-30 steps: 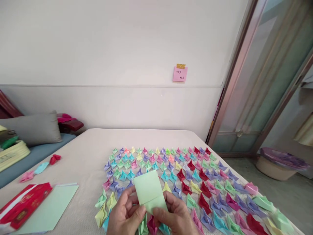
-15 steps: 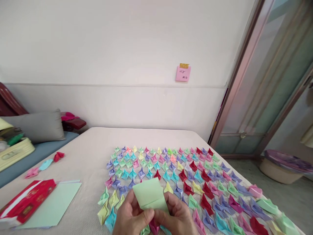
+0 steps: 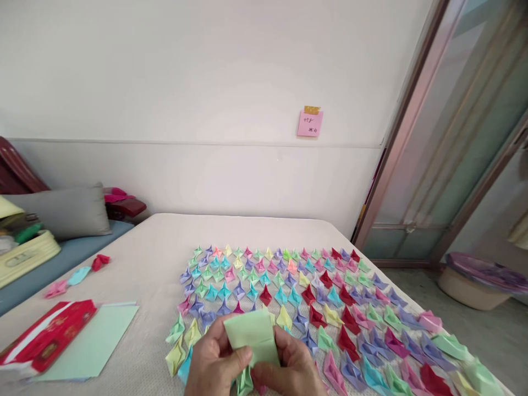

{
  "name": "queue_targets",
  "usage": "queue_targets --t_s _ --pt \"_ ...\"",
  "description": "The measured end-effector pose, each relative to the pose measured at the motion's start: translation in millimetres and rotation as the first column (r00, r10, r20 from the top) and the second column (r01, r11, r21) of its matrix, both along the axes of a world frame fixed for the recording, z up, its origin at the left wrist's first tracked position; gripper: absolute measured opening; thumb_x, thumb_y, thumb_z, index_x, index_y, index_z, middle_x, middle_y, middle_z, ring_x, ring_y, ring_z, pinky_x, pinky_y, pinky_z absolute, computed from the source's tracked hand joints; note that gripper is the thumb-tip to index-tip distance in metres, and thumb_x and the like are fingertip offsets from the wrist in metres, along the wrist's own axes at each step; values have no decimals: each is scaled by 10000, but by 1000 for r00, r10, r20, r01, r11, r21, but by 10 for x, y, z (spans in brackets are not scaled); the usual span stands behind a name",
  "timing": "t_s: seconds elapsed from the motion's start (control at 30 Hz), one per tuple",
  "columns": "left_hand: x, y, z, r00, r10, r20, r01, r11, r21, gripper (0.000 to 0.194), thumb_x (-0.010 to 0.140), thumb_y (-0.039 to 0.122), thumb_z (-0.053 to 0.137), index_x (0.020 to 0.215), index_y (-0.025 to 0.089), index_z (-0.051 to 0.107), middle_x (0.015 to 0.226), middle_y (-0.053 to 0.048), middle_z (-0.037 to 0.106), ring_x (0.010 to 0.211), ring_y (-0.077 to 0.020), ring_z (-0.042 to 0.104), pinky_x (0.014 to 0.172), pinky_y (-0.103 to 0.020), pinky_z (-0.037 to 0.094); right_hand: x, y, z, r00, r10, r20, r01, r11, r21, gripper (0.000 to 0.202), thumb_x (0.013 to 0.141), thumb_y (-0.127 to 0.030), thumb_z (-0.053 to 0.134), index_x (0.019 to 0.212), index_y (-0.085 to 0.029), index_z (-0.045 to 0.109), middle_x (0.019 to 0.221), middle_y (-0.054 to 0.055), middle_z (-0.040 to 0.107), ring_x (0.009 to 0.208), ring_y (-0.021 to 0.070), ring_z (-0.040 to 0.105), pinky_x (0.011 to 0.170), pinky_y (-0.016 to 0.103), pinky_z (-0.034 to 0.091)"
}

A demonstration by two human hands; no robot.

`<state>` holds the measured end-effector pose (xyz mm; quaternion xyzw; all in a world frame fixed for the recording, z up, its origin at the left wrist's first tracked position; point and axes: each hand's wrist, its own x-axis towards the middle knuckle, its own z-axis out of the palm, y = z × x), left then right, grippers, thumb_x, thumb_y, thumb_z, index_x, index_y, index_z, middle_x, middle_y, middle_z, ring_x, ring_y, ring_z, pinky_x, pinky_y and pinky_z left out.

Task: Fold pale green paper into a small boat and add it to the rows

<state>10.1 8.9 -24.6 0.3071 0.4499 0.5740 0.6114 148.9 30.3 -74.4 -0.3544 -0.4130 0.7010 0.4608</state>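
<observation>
A folded piece of light green paper [image 3: 254, 336] is held between both hands at the bottom centre, its upper part standing above the thumbs. My left hand [image 3: 216, 357] pinches its left side, the thumb lying across the front. On the right side, my right hand [image 3: 291, 360] grips the lower edge with its thumb and bent fingers. Rows of small folded paper boats [image 3: 266, 296] in many colours lie around and beyond the hands. Some boats are hidden behind the hands.
On the left lie a red tissue pack [image 3: 51, 335], green paper sheets [image 3: 101, 338] and small pieces, one a red one [image 3: 100, 262]. A pink note [image 3: 309, 124] is taped to the wall. A covered basin [image 3: 474, 280] stands on the floor at right.
The green paper has moved slightly down and tilted a little. My left thumb has shifted up and left on it, and my right thumb has moved left along its lower edge.
</observation>
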Motion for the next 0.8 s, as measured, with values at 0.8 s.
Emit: queue_targets --t_s 0.8 --pt "-83 1 -73 744 165 -648 69 945 320 263 733 185 660 967 259 756 831 -25 828 695 -225 743 620 -238 532 263 -70 390 964 -234 124 224 970 90 587 573 -206 849 1113 -256 625 1087 37 684 386 30 471 353 196 381"
